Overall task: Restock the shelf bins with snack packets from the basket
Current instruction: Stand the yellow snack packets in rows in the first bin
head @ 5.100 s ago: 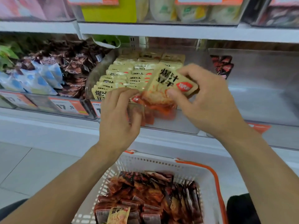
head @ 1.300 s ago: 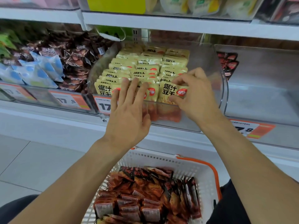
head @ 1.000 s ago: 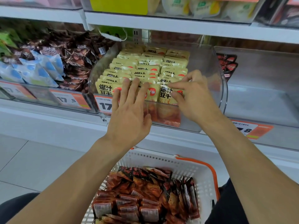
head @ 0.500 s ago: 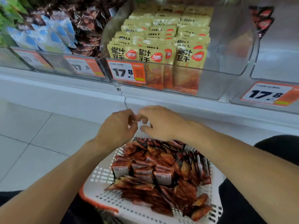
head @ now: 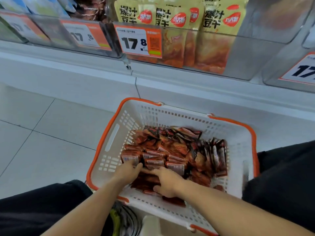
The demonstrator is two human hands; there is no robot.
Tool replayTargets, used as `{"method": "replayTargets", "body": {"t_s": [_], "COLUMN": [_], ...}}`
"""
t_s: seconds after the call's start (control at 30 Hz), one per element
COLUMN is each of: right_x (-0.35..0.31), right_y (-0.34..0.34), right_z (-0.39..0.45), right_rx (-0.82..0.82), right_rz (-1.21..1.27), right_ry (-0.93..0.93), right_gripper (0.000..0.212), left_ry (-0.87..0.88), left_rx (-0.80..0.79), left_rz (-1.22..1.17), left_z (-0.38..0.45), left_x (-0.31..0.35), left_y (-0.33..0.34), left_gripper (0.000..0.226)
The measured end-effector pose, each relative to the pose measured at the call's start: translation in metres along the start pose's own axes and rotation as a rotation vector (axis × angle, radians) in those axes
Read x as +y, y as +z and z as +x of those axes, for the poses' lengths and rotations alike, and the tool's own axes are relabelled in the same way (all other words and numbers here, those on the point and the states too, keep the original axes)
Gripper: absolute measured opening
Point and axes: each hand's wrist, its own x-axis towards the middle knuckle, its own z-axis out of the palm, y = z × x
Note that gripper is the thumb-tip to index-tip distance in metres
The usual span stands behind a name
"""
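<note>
Left hand [head: 127,169] reaches into the basket with its fingers extended, tips touching the red snack packets [head: 172,154]; no packet is seen pinched. Right hand [head: 167,182] lies just beside it, palm down on the packets, index finger straight and pointing toward the left hand, thumb spread; whether the remaining fingers curl round a packet I cannot tell.

Shelf [head: 68,70], white, runs across the upper view. On it sits a clear bin [head: 247,53] holding upright yellow tofu-snack packets [head: 216,16] with red lower halves, standing against its front wall. The left neighbouring bin [head: 51,31] holds dark packets.

Basket [head: 238,142], white perforated plastic with an orange rim, stands on the floor below the shelf, between the person's knees in black trousers [head: 281,176]. The red packets fill its floor in a loose heap, some with white barcode labels facing up.

Price tag [head: 139,41], white and orange, reads 17.8 and is fixed to the clear bin's front.
</note>
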Motion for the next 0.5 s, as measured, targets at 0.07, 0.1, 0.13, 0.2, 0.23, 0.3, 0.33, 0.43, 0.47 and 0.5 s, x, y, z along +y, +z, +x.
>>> {"method": "replayTargets", "body": {"t_s": [0.07,0.1,0.13,0.2,0.23,0.3,0.33,0.43,0.47,0.5], "right_x": [0.0,-0.002,-0.003,-0.006,-0.006,-0.008,-0.008,-0.011,-0.011,-0.011], "right_y": [0.009,0.01,0.01,0.007,0.004,0.003,0.003,0.003,0.001,0.0], "right_z": [-0.004,-0.007,-0.009,-0.016,-0.02,-0.025,-0.027,-0.032,-0.034,-0.036], "right_rx": [-0.003,-0.003,-0.01,-0.023,-0.026,-0.043,-0.055,-0.087,-0.095,-0.099], "right_rz": [-0.072,-0.093,-0.102,-0.12,-0.131,-0.131,-0.125,-0.121,-0.121,-0.117], "right_ry": [-0.019,-0.034,-0.048,-0.073,-0.087,-0.106,-0.111,-0.125,-0.124,-0.128], "right_gripper": [0.065,0.063,0.065,0.071,0.074,0.074,0.073,0.068,0.068,0.068], "left_ry": [-0.049,-0.095,-0.132,-0.167,-0.162,-0.159,-0.168,-0.228,-0.26,-0.29], "left_rx": [-0.006,-0.019,-0.039,-0.117,-0.14,-0.155,-0.163,-0.196,-0.199,-0.193], "left_rz": [0.013,0.034,0.069,0.128,0.136,0.136,0.141,0.122,0.091,0.042], "left_z": [0.004,0.006,0.007,0.01,0.011,0.011,0.01,0.004,0.001,-0.001], "left_x": [0.0,-0.001,-0.002,-0.008,-0.008,-0.008,-0.007,-0.001,0.002,0.005], "left_y": [0.003,0.004,0.005,0.008,0.007,0.003,0.0,-0.001,0.0,0.002], "left_gripper": [0.056,0.065,0.074,0.082,0.08,0.072,0.066,0.059,0.058,0.055]}}
